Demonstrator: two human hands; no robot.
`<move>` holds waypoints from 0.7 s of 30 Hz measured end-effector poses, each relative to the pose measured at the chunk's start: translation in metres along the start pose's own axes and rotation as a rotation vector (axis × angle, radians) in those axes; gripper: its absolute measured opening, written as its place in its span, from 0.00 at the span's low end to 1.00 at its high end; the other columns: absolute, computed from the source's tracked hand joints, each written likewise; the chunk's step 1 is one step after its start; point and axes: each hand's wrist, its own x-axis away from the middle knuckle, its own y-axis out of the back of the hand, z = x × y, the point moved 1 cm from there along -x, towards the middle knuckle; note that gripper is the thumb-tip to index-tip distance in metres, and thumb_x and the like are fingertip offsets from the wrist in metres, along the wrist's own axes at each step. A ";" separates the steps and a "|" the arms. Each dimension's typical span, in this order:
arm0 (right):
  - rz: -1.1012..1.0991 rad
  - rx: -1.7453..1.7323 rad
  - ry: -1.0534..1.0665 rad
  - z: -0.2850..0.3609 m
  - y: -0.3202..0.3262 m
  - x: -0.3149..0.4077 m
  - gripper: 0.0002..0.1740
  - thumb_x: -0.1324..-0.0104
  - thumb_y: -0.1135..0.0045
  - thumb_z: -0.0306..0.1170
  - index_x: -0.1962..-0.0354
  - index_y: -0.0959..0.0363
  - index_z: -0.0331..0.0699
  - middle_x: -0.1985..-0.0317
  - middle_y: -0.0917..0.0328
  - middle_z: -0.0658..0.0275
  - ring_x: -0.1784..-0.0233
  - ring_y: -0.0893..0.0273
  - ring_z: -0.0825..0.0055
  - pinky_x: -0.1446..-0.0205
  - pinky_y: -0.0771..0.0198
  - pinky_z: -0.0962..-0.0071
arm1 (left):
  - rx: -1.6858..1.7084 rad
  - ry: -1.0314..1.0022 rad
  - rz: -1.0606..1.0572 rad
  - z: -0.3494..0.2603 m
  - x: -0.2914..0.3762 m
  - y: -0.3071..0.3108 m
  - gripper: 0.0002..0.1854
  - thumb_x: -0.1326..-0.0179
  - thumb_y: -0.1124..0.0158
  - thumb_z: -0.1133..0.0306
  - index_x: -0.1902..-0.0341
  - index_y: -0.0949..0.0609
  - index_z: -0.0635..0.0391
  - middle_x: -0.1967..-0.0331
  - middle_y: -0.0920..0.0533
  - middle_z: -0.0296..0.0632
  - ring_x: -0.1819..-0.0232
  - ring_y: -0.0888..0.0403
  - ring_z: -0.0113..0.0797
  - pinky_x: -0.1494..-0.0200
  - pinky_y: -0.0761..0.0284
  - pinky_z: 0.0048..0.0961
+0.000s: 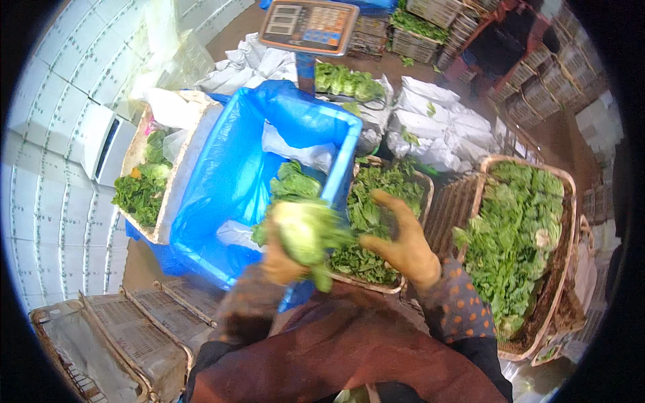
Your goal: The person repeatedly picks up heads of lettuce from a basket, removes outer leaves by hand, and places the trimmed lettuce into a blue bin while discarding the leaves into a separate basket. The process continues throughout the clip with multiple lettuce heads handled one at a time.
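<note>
My left hand (279, 259), in a tan glove, grips a pale green lettuce head (302, 229), which is blurred. The lettuce is above the near right edge of a blue plastic-lined bin (201, 229). Beyond it, more green leaves (295, 181) show against the bin; whether they belong to another head I cannot tell. White paper sheets (300, 148) lie inside the bin. My right hand (408, 247), gloved too, is empty with thumb and fingers spread. Below it stands a crate holding loose leafy greens (370, 206).
A large crate (569, 211) of lettuce stands to the right. On the left is a foam box (174, 201) with leaves. A weighing scale (310, 25) rises behind the bin. White wrapped bundles (433, 121) lie farther back. Stacked plastic crates (136, 322) sit at near left.
</note>
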 end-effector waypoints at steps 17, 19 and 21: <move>0.423 1.054 -0.060 -0.145 -0.348 -0.140 0.34 0.38 0.40 0.40 0.38 0.35 0.31 0.60 0.28 0.50 0.59 0.25 0.59 0.63 0.26 0.60 | -1.337 0.241 0.645 0.186 -0.189 0.123 0.44 0.52 0.28 0.72 0.28 0.34 0.39 0.34 0.29 0.50 0.36 0.28 0.55 0.37 0.29 0.49; 0.380 1.072 -0.054 -0.145 -0.353 -0.129 0.32 0.37 0.42 0.38 0.38 0.33 0.32 0.64 0.28 0.52 0.63 0.25 0.61 0.66 0.27 0.62 | -1.226 0.399 0.854 0.211 -0.218 0.112 0.49 0.53 0.24 0.67 0.26 0.37 0.35 0.39 0.24 0.50 0.39 0.25 0.53 0.39 0.26 0.48; 0.341 1.071 -0.039 -0.140 -0.357 -0.120 0.30 0.36 0.44 0.37 0.39 0.32 0.32 0.67 0.27 0.54 0.67 0.26 0.63 0.69 0.28 0.63 | -1.097 0.571 0.973 0.229 -0.241 0.119 0.52 0.55 0.21 0.64 0.25 0.39 0.32 0.42 0.20 0.51 0.41 0.22 0.53 0.40 0.26 0.48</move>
